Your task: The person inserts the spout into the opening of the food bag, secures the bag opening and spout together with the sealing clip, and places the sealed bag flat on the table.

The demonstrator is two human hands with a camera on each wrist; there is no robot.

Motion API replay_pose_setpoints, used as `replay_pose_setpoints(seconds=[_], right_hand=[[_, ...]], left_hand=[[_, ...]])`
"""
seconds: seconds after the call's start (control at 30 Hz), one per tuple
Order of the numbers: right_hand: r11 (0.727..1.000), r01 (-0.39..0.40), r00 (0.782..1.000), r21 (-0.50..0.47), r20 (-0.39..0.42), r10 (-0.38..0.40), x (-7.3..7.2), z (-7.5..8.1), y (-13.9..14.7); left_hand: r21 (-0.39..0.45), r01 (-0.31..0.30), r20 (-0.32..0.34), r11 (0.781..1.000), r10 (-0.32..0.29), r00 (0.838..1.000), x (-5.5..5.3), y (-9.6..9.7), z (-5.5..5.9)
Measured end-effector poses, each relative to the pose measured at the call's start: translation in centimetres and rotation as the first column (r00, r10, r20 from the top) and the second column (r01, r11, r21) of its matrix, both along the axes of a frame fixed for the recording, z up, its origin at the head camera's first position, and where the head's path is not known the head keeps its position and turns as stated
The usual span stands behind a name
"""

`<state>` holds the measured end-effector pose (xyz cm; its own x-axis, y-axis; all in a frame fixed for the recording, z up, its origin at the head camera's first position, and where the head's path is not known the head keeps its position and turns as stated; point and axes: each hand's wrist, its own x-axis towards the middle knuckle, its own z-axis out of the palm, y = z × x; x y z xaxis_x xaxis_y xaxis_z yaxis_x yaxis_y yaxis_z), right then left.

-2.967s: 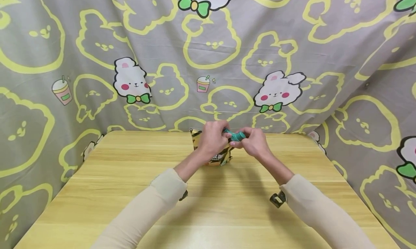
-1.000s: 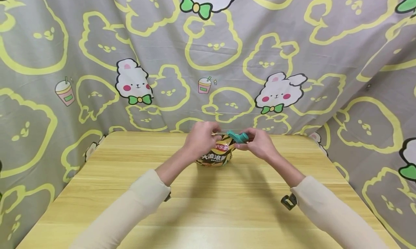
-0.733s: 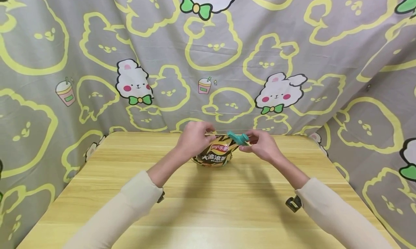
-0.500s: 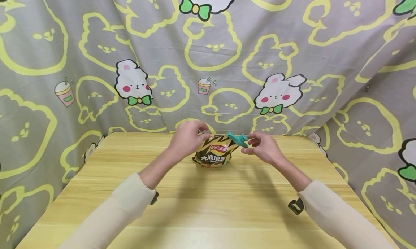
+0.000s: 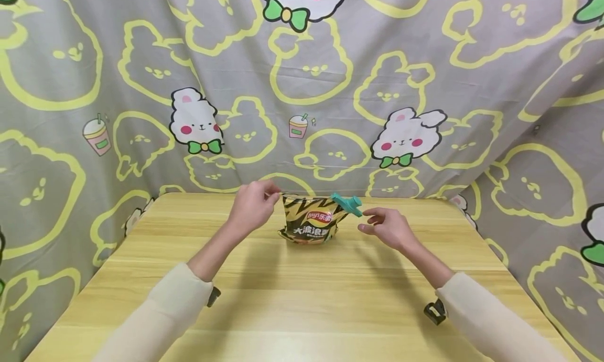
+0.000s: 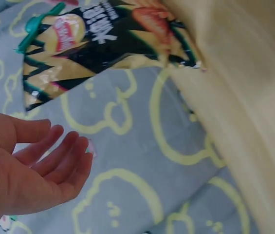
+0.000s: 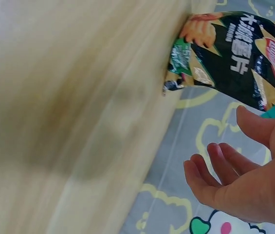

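A black-and-gold Lay's chip bag (image 5: pixel 309 220) stands upright at the back of the table. A teal bag clip (image 5: pixel 348 202) sits on its upper right corner and sticks out past the bag's right side. My left hand (image 5: pixel 252 207) is just left of the bag's top left corner. The left wrist view shows that hand (image 6: pixel 35 170) with loosely bent fingers, apart from the bag (image 6: pixel 98 44) and holding nothing. To the right of the clip, my right hand (image 5: pixel 389 228) has its fingers spread and relaxed. In the right wrist view, nothing lies in its palm (image 7: pixel 254 180).
The light wooden table (image 5: pixel 302 309) has its back edge close behind the bag. A grey curtain (image 5: pixel 325 157) with yellow outlines and white bunnies hangs behind and at both sides. Dark wrist devices show under the left cuff (image 5: pixel 214 297) and right cuff (image 5: pixel 435 311).
Both hands have let go and drawn apart, the left to the left and the right to the right and lower. The clip stays on the bag, whose front now shows.
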<state>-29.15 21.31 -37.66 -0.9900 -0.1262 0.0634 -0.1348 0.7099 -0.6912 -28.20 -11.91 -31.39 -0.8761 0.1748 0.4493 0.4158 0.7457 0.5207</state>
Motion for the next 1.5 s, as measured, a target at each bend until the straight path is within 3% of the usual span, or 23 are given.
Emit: replay_pose_setpoints(seconds=[0.23, 0.4, 0.53, 1.03, 1.27, 1.5], right_hand=[[1.000, 0.011, 1.000, -0.011, 0.020, -0.011, 0.2, -1.8, -1.0], [0.999, 0.017, 0.999, -0.051, 0.042, -0.015, 0.3, -2.8, -2.6], [0.995, 0.030, 0.999, -0.091, 0.042, -0.026, 0.2, -3.3, -4.0], [0.981, 0.048, 0.999, -0.186, -0.006, -0.050, -0.3, -3.5, -7.2], [0.969, 0.064, 0.998, -0.238, -0.008, -0.068, -0.6, -3.5, -7.8], [0.961, 0.073, 0.997, -0.267, 0.011, -0.073, -0.8, -3.2, -8.1]], left_hand=[[0.028, -0.029, 0.113, 0.999, 0.026, 0.993, -0.7, -0.8, -3.4], [0.047, -0.033, 0.247, 0.998, 0.020, 0.969, -0.8, -0.8, -5.8], [0.068, -0.010, 0.301, 0.998, -0.011, 0.953, -0.8, -0.3, -7.1], [0.113, -0.013, 0.339, 0.993, -0.026, 0.941, -0.8, 0.8, -8.2], [0.150, -0.030, 0.379, 0.988, -0.029, 0.925, -1.1, 1.4, -8.4], [0.210, -0.049, 0.351, 0.977, -0.029, 0.936, -1.3, 1.7, -8.1]])
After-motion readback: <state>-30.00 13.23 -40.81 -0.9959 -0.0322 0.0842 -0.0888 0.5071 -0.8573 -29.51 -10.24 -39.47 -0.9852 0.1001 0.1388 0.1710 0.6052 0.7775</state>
